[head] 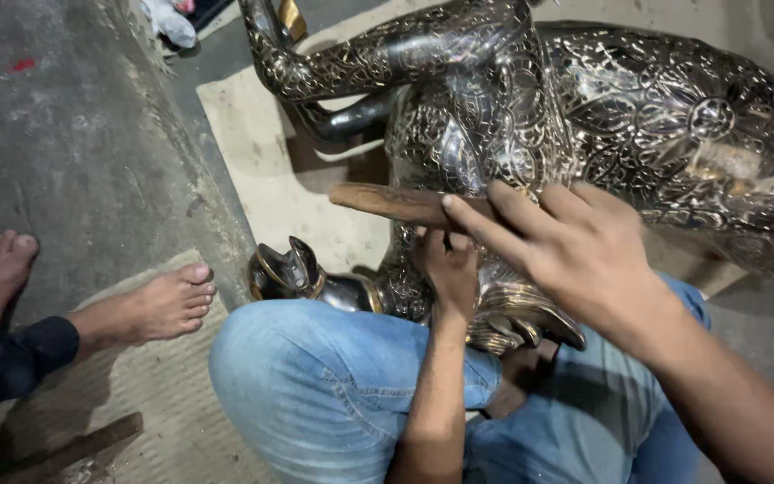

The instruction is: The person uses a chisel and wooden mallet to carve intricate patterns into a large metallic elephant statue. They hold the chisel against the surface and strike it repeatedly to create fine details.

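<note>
My right hand grips a brown wooden stick over the engraved silver-and-gold metal animal statue lying against my knees, left hand pinching a thin tool on it; a slip could scar the engraving or strike my fingers.

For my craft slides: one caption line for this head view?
Right hand swings a wooden mallet over the left hand on an engraved metal animal figure.
</note>
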